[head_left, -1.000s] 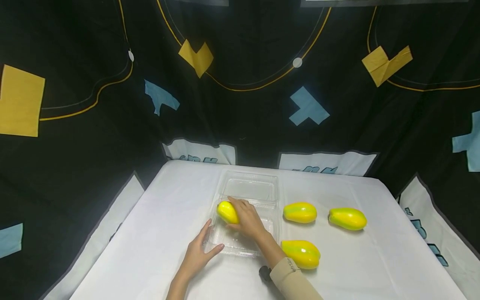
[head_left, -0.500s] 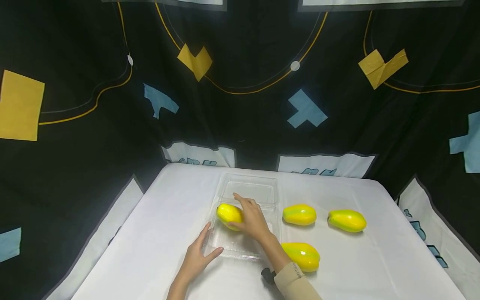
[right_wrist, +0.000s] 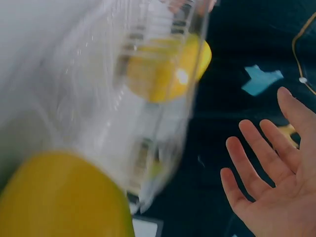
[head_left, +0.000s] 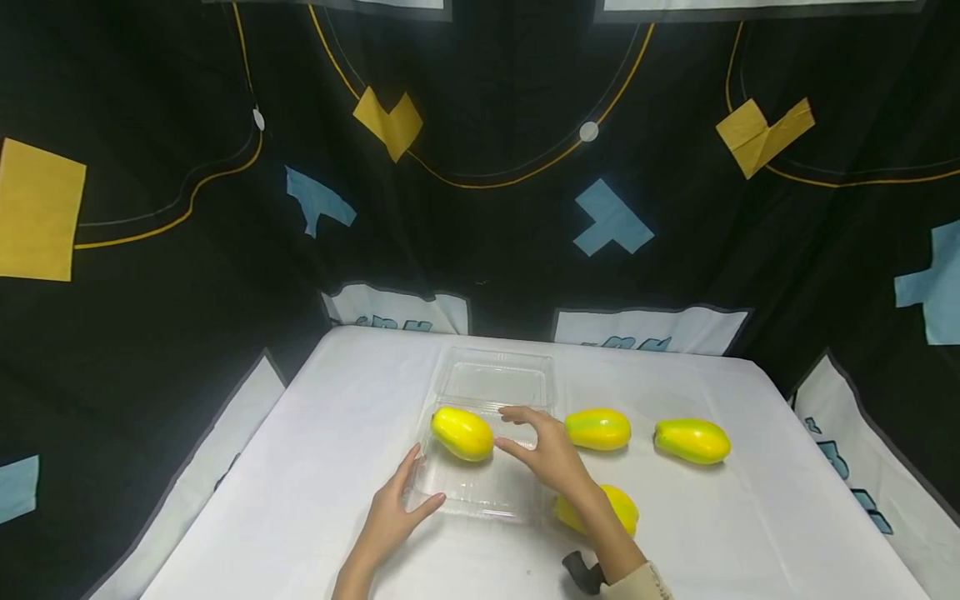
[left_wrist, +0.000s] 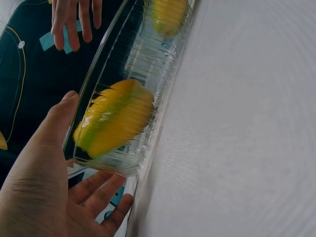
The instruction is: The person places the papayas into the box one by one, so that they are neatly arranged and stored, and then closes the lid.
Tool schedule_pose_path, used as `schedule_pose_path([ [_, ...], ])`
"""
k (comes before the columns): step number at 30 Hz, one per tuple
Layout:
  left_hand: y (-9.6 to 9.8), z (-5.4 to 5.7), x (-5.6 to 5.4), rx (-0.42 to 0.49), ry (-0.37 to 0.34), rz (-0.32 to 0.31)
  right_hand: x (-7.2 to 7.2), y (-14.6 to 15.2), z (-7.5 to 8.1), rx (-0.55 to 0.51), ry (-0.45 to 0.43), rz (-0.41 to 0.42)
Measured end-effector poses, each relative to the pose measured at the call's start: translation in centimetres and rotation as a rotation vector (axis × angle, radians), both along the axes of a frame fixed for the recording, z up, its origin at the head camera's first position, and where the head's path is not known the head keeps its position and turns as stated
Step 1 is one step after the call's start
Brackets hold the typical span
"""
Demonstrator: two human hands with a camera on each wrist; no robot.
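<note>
A yellow papaya with a green streak lies in the near half of a clear plastic clamshell container, whose lid is folded back. My left hand is at the container's left near corner, thumb and fingers spread apart. In the left wrist view, that hand's thumb is along the clear rim and its fingers are near the end wall. My right hand is held over the container's right side, just right of the papaya, with nothing in its grasp. The right wrist view shows its fingers extended.
More papayas rest on the white table right of the container: one behind my right hand, one farther right, and one partly hidden by the right forearm. A black object is beside the right wrist. Dark curtains surround the table.
My right hand has let go of the papaya and moved right, away from it. The papaya now lies in the container, turned slightly. My left hand has stayed at the corner.
</note>
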State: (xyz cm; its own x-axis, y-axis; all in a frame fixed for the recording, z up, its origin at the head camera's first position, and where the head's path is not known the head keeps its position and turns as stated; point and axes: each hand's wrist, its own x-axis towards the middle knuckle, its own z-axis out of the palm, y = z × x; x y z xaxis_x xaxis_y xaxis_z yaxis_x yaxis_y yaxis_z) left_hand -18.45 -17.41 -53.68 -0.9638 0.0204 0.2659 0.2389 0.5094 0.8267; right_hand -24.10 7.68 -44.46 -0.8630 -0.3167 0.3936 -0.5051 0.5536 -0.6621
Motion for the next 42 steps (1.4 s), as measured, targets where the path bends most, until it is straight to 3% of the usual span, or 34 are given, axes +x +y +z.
schedule_pose_path([
  [5,-0.1,0.1,0.1,-0.002,-0.005,0.007,1.3,2.3,0.5,-0.079,-0.021,-0.041],
  [10,0.0,0.0,0.1,0.003,-0.011,0.006,2.3,4.8,0.4,-0.14,0.018,-0.073],
  [15,0.1,0.0,0.1,0.011,-0.023,0.006,2.9,7.1,-1.0,-0.2,0.085,-0.091],
  [20,0.3,0.0,0.1,-0.008,-0.04,0.026,4.0,8.7,-2.9,-0.179,0.127,-0.133],
  [26,0.3,0.0,0.1,-0.007,-0.04,0.025,4.9,9.9,-4.5,-0.174,0.06,-0.146],
  [32,0.2,0.1,0.0,-0.004,-0.022,0.021,5.5,10.5,-5.1,-0.151,-0.024,-0.126],
  [38,0.2,0.1,0.0,0.001,-0.02,0.015,5.5,10.5,-5.4,-0.136,-0.09,-0.086],
  [42,0.2,0.0,-0.1,0.003,-0.013,0.014,5.3,10.7,-5.8,-0.071,-0.127,-0.074],
])
